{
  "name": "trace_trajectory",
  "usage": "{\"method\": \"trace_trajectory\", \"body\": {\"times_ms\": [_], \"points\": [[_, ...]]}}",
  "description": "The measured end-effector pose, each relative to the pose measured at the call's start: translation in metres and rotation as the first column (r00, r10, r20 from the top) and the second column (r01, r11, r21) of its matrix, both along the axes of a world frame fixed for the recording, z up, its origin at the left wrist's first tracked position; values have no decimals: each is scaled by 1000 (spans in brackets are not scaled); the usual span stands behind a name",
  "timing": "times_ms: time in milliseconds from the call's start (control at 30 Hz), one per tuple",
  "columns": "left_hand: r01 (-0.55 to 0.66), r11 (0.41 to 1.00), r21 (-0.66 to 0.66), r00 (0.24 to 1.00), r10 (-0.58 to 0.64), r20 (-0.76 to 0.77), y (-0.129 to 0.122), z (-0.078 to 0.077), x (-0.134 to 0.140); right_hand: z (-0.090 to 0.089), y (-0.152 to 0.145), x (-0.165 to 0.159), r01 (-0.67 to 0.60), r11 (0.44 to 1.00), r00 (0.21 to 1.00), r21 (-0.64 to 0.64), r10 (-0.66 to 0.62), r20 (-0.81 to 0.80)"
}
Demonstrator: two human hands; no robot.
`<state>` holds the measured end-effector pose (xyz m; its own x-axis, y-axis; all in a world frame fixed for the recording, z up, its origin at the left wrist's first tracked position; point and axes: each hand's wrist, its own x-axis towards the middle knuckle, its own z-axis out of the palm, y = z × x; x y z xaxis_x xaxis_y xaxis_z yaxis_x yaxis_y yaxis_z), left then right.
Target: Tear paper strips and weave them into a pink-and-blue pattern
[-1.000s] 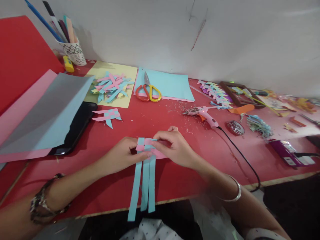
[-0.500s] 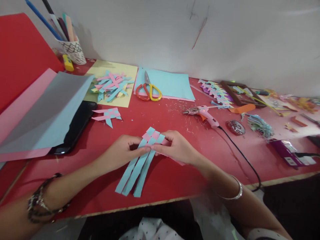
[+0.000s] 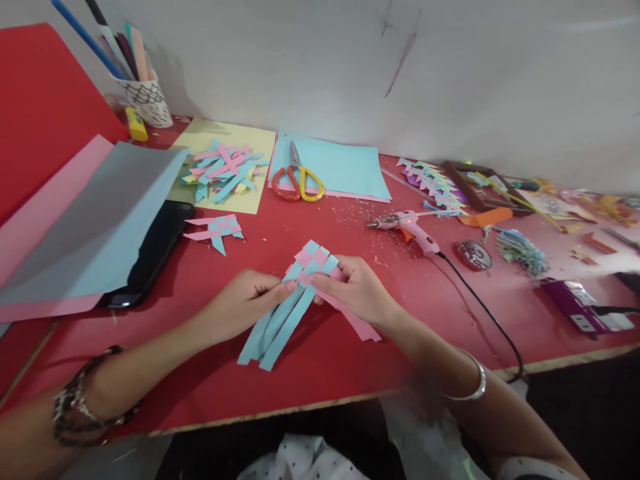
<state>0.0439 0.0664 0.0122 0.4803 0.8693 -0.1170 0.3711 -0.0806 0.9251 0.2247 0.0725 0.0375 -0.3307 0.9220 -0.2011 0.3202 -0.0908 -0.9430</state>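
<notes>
Between my hands is a small weave of blue and pink paper strips, held just above the red table. Its checkered part faces up and away from me. Long blue tails hang toward the table's front edge, and pink tails slant down to the right, partly under my right hand. My left hand pinches the left side of the weave, thumb on top. My right hand grips the right side with its thumb on the strips; its other fingers are mostly hidden behind. A smaller woven paper fish lies left of my hands.
Scissors rest on blue sheets. Cut strips lie heaped on yellow paper. A pink glue gun with a black cord is at the right. Far left are paper sheets, a black phone and a pen cup.
The weave has moved slightly up and right and has turned a little. More of its checkered part and more of the pink tails show. Both hands still grip it.
</notes>
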Motion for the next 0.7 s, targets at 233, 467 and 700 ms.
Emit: {"method": "trace_trajectory", "body": {"times_ms": [233,467,700], "points": [[5,1000,0,1000,-5,2,1,3,1,-1,0,1,-1,1000,999,-21,0,-42],[-51,996,71,999,52,-14,3,3,2,-4,0,-2,-28,999,999,-36,26,-47],[-81,994,78,996,84,-36,5,3,1,-1,1,5,-173,985,982,-23,171,-77]]}}
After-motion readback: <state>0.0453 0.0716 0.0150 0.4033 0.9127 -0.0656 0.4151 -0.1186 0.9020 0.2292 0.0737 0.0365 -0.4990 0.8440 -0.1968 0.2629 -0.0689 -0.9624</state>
